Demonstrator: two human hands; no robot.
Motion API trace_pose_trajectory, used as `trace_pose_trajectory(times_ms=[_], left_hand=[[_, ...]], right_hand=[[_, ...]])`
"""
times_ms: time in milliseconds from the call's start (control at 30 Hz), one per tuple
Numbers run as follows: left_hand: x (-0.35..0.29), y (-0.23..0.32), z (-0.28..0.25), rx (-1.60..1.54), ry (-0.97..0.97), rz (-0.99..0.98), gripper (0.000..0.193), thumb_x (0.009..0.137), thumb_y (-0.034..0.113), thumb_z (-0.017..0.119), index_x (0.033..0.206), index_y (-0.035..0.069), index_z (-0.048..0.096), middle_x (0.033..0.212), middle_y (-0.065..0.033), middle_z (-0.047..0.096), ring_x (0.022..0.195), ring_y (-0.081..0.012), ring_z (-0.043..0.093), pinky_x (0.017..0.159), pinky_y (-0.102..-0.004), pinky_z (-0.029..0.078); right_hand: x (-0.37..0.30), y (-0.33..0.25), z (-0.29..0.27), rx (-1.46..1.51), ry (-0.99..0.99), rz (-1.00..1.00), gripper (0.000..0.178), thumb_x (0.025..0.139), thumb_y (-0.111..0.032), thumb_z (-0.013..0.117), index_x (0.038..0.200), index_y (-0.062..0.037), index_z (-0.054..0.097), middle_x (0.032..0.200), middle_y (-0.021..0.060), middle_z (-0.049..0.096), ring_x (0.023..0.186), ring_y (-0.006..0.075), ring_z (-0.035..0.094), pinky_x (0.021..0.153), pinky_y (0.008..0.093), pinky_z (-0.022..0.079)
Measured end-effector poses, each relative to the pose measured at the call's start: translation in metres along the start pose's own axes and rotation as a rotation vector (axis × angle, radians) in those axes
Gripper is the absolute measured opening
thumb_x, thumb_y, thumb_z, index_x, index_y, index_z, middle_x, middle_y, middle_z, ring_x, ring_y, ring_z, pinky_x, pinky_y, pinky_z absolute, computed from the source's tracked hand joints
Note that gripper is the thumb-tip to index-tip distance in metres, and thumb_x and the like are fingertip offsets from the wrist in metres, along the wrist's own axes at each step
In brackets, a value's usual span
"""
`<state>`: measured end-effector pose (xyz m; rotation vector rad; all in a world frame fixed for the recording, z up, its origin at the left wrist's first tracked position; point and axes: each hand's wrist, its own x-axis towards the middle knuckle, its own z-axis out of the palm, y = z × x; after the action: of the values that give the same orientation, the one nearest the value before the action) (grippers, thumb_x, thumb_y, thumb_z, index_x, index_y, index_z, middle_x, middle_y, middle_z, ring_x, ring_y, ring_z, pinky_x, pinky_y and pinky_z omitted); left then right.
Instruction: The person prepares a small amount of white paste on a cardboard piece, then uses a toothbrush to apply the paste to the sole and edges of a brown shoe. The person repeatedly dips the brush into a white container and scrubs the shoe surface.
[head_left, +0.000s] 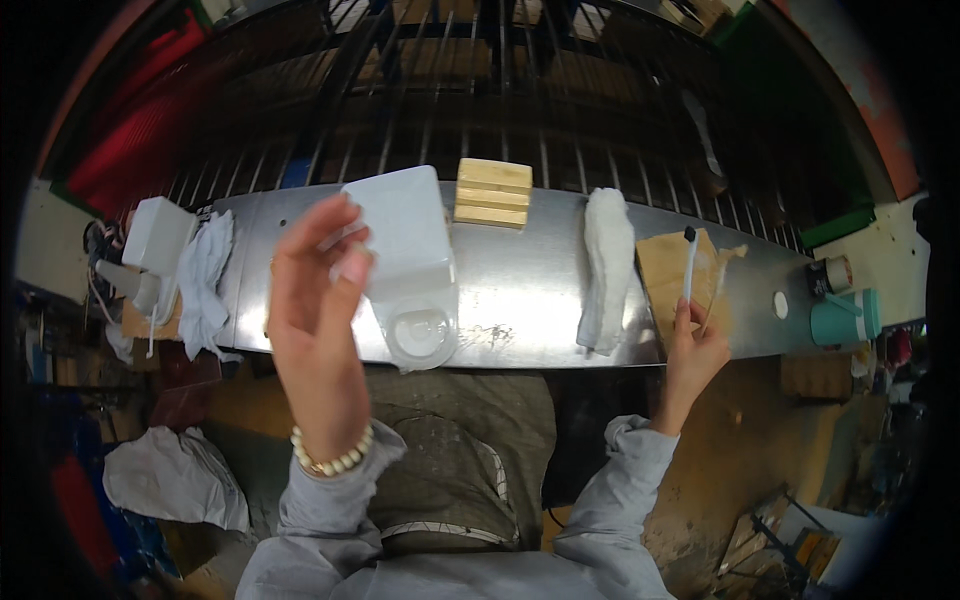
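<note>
My left hand, a beaded bracelet at its wrist, is raised over the steel table beside a white plastic container. Its fingers are curled but stand apart from the thumb, and I see nothing held between them. A shallow clear round dish lies at the container's near end. On the right, my right hand grips the handle of a toothbrush. The brush points away from me, its dark bristles uppermost, above a piece of brown paper.
A rolled white towel lies left of the paper; a ridged yellow block sits at the back. At far left are a white box and a pale cloth. A teal mug stands at far right, past a white oval piece. Metal bars run behind.
</note>
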<state>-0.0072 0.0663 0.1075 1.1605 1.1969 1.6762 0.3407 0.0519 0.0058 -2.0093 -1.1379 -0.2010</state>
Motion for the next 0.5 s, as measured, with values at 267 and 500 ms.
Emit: trace_pose_trajectory(times_ms=[267,500], left_hand=[[0.092,-0.017,-0.025,0.576,-0.517,0.398,0.023,0.094,0.028,0.075,0.113,0.015,0.079,0.131,-0.0105,0.065,0.121,-0.0254,0.061,0.108,-0.0384,0.043],[0.105,-0.074,-0.017,0.980,-0.641,0.612,0.033,0.083,0.048,0.079,0.102,0.021,0.080,0.145,-0.0072,0.057,0.129,-0.0307,0.053,0.109,-0.0450,0.035]], right_hand=[[-0.035,-0.056,-0.020,0.327,-0.300,-0.074,0.023,0.100,-0.012,0.065,0.118,0.0003,0.072,0.085,0.0047,0.056,0.065,0.0150,0.045,0.059,0.0300,0.037],[-0.096,-0.104,-0.040,0.344,-1.032,-0.154,0.033,0.086,0.001,0.077,0.118,-0.0078,0.077,0.083,0.0095,0.061,0.068,0.0195,0.058,0.062,0.0315,0.046]])
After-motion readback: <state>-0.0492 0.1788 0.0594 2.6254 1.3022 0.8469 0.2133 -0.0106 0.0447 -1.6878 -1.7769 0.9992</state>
